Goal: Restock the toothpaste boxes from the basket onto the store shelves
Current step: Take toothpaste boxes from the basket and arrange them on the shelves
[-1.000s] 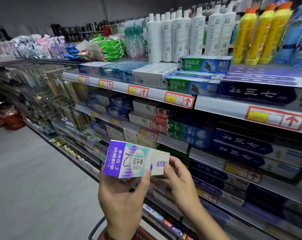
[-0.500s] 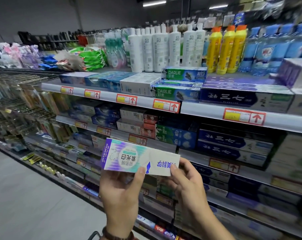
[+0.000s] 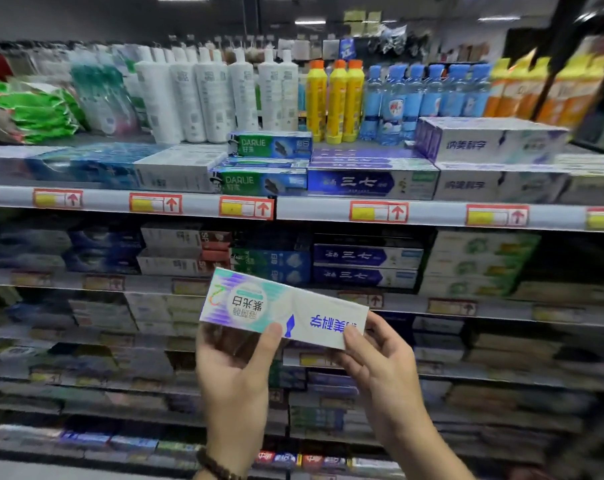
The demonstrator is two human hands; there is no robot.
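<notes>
A toothpaste box [image 3: 283,308], printed upside down, is gripped at both ends by left hand [image 3: 236,368] and right hand [image 3: 380,362] before the store shelves [image 3: 432,214].

A toothpaste box [image 3: 283,308] of smooth printed cardboard has a soft satin sheen. Darlie boxes [image 3: 269,145] on the top shelf are cardboard too, glossier, catching the light. The shelf edge strip [image 3: 311,213] is pale, smooth and faintly shiny, and carries flat paper price labels [image 3: 245,208]. White bottles [image 3: 213,98] are matt plastic, yellow bottles [image 3: 337,102] are glossy plastic, and blue bottles [image 3: 414,98] are clear, shiny plastic. Green packs [image 3: 40,112] are wrapped in crinkled glossy film. A bracelet [image 3: 217,465] is made of dark, dull round beads.
</notes>
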